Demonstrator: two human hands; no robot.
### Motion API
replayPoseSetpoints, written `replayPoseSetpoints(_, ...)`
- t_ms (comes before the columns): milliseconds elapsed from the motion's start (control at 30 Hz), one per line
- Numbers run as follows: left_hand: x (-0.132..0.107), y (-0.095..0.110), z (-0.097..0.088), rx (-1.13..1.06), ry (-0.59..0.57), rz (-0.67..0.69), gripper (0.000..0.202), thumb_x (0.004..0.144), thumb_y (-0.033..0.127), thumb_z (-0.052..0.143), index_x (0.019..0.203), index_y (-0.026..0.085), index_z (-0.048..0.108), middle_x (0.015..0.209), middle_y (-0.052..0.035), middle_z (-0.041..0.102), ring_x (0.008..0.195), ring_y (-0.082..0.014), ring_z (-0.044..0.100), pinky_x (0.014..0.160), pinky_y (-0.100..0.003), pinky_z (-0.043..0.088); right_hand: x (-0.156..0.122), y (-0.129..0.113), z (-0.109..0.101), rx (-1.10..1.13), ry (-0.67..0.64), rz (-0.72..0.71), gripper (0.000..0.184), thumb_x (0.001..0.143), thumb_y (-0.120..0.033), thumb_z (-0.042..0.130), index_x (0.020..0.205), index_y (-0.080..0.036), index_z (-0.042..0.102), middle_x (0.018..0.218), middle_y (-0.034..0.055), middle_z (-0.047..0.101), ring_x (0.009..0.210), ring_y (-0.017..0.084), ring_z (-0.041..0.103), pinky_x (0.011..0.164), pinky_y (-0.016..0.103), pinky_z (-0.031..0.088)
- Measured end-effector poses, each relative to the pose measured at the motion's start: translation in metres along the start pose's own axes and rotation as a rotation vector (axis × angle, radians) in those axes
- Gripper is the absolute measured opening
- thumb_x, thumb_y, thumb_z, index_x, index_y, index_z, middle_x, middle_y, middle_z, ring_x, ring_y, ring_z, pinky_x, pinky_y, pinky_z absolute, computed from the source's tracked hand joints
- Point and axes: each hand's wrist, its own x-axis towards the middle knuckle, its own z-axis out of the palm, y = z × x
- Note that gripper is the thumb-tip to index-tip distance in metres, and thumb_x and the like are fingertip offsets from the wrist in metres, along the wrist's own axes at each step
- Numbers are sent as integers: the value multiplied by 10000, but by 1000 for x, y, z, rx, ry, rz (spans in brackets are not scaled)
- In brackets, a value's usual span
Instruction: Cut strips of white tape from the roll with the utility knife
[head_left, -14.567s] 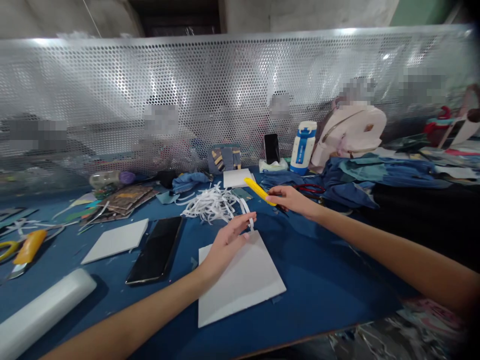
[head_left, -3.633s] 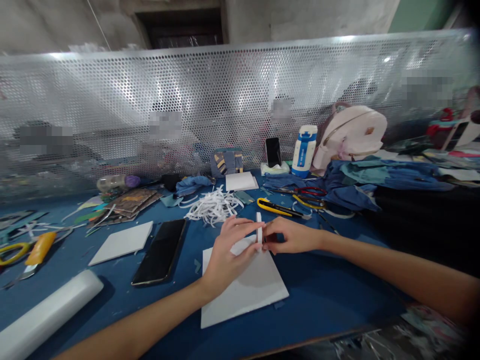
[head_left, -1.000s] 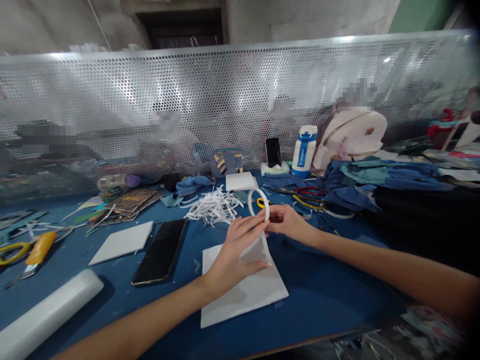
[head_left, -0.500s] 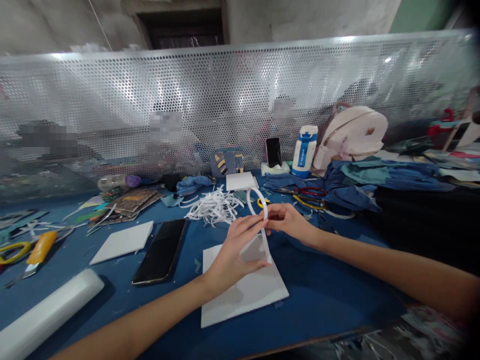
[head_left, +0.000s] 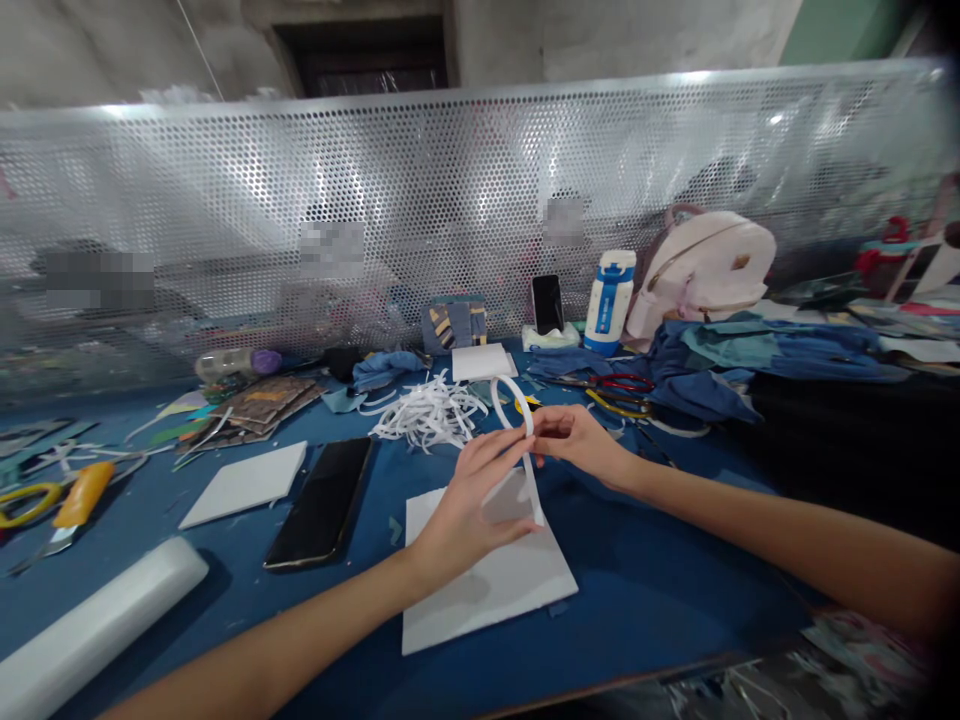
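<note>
A thin white foam strip [head_left: 523,425] arches up from the right edge of a white foam sheet [head_left: 487,580] lying on the blue table. My left hand [head_left: 469,495] rests on the sheet, fingers pinched on the strip's lower part. My right hand [head_left: 577,440] pinches the strip just beyond, near its curled top. The strip's lower end still meets the sheet's edge.
A black phone [head_left: 322,500] and another white sheet [head_left: 244,483] lie to the left, with a white roll [head_left: 90,625] at the near left. A pile of white strips [head_left: 427,410], scissors [head_left: 615,385], a yellow knife [head_left: 529,403], bottle [head_left: 607,300] and blue cloth [head_left: 750,350] sit behind.
The yellow knife was put down earlier. Over the last second both hands have peeled the strip slightly further off the sheet, and its loop has tilted left.
</note>
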Motion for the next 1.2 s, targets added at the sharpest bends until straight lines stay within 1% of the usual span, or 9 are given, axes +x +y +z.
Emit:
replayPoseSetpoints(333,-3,-1,1,23,-23,-18,842,836,334,787,1535,377,319,1565,-78,376,1440,-319,322,1188,-530,244,1,0,0,-18,4,-1,317,720,-422,838,821,-153,706,681,-7,671,562,108,598,601,253,491)
replayPoseSetpoints(533,-1,-1,1,18,-21,-10,853,834,268,788,1532,382,310,1575,-66,360,1446,-305,311,1188,-526,251,2,0,-2,-21,16,-9,290,717,-415,839,806,-165,722,705,8,690,630,133,618,658,276,499)
replayPoseSetpoints(600,-1,-1,2,21,-29,-17,852,840,232,777,1532,379,302,1580,-65,351,1452,-297,298,1188,-528,249,2,1,-2,-26,23,-4,282,724,-412,832,806,-165,722,704,10,692,642,136,623,640,264,485)
replayPoseSetpoints(700,-2,1,3,38,-56,-20,841,860,162,728,1541,362,277,1599,-68,315,1471,-287,259,1189,-537,242,3,3,-3,-50,38,1,282,735,-415,817,808,-160,722,683,8,684,613,124,602,565,232,428)
replayPoseSetpoints(767,-2,2,3,63,-80,-23,798,883,124,672,1541,343,277,1617,-70,278,1484,-282,232,1192,-540,238,4,4,-3,-53,63,5,284,733,-414,817,803,-155,723,676,7,679,600,115,585,548,223,407)
replayPoseSetpoints(833,-2,3,4,97,-90,-21,735,909,91,598,1535,327,293,1625,-71,258,1492,-272,217,1196,-541,233,5,5,-4,-35,102,19,283,725,-405,825,805,-152,727,689,9,683,605,110,578,558,222,410)
replayPoseSetpoints(933,-2,4,4,135,-75,-6,699,907,42,517,1518,319,321,1612,-67,287,1488,-256,234,1194,-532,254,6,5,-6,14,142,35,277,729,-398,829,830,-156,739,728,19,703,636,114,596,598,231,436)
replayPoseSetpoints(1067,-1,5,1,146,-43,9,689,890,26,501,1501,307,352,1587,-67,330,1472,-246,270,1190,-511,278,6,4,-6,67,153,26,268,745,-392,825,874,-167,759,730,21,715,661,119,621,644,241,473)
replayPoseSetpoints(1200,1,5,-4,135,-73,9,694,897,20,476,1516,299,330,1599,-65,300,1482,-238,246,1198,-496,270,4,6,-6,114,156,19,240,753,-384,825,852,-175,760,718,20,717,634,108,616,615,225,482)
